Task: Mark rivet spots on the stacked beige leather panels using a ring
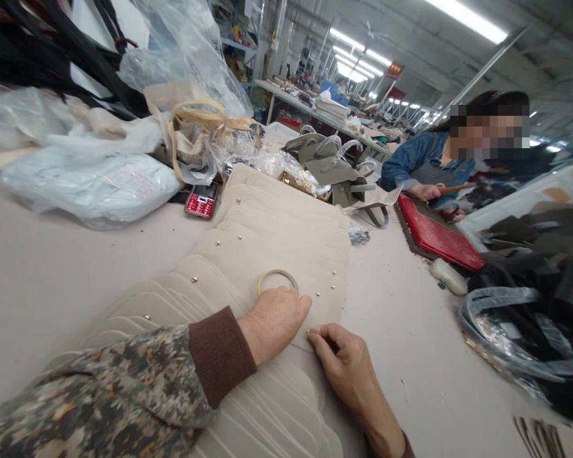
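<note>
Beige panels (291, 222) lie overlapped in a long fanned stack down the table, several with small gold studs (194, 280) along their edges. My left hand (277, 321) is closed over the stack, its fingertips hidden underneath. A yellow-edged ring, like a roll of tape (260, 284), shows just beyond its knuckles; I cannot tell whether the hand holds it. My right hand (346, 356) pinches a tiny gold stud (308, 333) between thumb and forefinger, at the right edge of a panel, close to my left hand.
A plastic-wrapped bundle (90, 181) and a red-keyed phone (202, 201) are at left. Grey bag parts (332, 162) stand behind the stack. A co-worker (430, 156) sits at back right, by a red slab (437, 232). Black bags with wrapped handles (501, 296) lie at right.
</note>
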Tool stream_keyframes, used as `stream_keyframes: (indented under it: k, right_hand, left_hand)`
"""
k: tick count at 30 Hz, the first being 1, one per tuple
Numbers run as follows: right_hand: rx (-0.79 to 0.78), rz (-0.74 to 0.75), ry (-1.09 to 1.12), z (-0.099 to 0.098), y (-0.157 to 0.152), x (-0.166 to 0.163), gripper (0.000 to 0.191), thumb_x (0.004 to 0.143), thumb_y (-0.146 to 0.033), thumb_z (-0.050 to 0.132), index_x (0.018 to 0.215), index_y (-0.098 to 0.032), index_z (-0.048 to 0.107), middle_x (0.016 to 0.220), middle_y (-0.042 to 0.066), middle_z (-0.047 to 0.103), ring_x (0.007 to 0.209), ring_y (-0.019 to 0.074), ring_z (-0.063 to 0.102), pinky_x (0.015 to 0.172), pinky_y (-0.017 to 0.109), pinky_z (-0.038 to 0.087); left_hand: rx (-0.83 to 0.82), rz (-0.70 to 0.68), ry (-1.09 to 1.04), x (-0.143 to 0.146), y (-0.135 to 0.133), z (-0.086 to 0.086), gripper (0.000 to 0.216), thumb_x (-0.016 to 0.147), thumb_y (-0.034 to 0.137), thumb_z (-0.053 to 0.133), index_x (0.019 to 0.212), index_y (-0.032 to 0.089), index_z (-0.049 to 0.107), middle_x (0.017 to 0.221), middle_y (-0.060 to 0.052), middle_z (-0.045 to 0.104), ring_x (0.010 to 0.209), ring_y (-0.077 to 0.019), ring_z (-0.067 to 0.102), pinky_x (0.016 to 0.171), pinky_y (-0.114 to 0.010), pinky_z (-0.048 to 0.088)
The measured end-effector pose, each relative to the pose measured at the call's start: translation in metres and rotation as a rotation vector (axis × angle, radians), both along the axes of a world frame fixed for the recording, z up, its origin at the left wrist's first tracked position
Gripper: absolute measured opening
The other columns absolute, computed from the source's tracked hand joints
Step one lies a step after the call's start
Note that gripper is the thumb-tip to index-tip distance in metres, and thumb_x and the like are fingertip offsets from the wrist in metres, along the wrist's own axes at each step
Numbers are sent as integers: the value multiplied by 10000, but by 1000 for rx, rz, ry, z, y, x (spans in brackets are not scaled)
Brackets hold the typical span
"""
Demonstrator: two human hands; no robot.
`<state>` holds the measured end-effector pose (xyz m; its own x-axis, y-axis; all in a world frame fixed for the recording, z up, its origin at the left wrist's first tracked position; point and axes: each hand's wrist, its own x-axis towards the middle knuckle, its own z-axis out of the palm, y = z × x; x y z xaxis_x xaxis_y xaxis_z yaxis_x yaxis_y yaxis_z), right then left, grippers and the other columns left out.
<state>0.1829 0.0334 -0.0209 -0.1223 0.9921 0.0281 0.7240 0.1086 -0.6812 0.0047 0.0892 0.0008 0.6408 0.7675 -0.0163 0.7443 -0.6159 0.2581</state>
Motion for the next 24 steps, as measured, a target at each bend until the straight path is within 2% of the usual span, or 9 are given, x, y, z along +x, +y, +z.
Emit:
stream_keyframes:
  k: [6, 12, 16, 21, 22, 24]
  right_hand:
    - [101, 29, -66, -3, -2, -1, 233, 918, -313, 550, 799, -187, 705, 741, 57, 714, 661, 182, 646, 641, 272, 472]
    - [-51, 20, 28, -1, 2, 6, 269, 908, -359, 581, 744, -185, 706, 631, 14, 684, 585, 159, 617, 551, 241, 451]
    - [84, 65, -43, -3, -1, 2, 216, 912, -313, 572, 785, -194, 700, 735, 42, 716, 663, 174, 656, 627, 259, 480]
    - [224, 113, -152, -7, -1, -6, 228, 932, -257, 522, 796, -204, 697, 724, 45, 688, 660, 176, 654, 631, 268, 490]
    - [225, 101, -155, -8, -1, -6, 213, 931, -259, 524, 824, -204, 700, 733, 45, 688, 668, 177, 658, 641, 271, 497]
    - [188, 27, -125, -10, 0, -3, 182, 913, -292, 565, 1003, -196, 689, 674, 14, 666, 602, 169, 641, 609, 269, 505]
  left_hand:
    - [-15, 4, -19, 0, 0, -2, 160, 911, 76, 402, 929, 135, 550, 847, -137, 632, 839, -283, 650, 683, -396, 540]
    - [-14, 1, -24, 1, 0, -2, 140, 899, 67, 428, 924, 127, 552, 832, -137, 640, 821, -294, 661, 655, -400, 543]
    - [-7, 2, -23, 1, 0, 0, 143, 901, 61, 423, 913, 126, 549, 826, -134, 643, 803, -292, 664, 645, -398, 543]
    - [-20, 8, -16, 1, -1, 1, 140, 909, 68, 416, 909, 129, 543, 833, -137, 642, 813, -289, 663, 646, -386, 539]
    - [-23, 7, -18, 1, 0, 1, 136, 910, 74, 419, 908, 130, 543, 839, -137, 642, 819, -289, 662, 648, -385, 539]
    - [-19, 3, -19, 0, 0, -1, 123, 909, 89, 430, 914, 130, 546, 850, -141, 644, 827, -291, 660, 652, -384, 539]
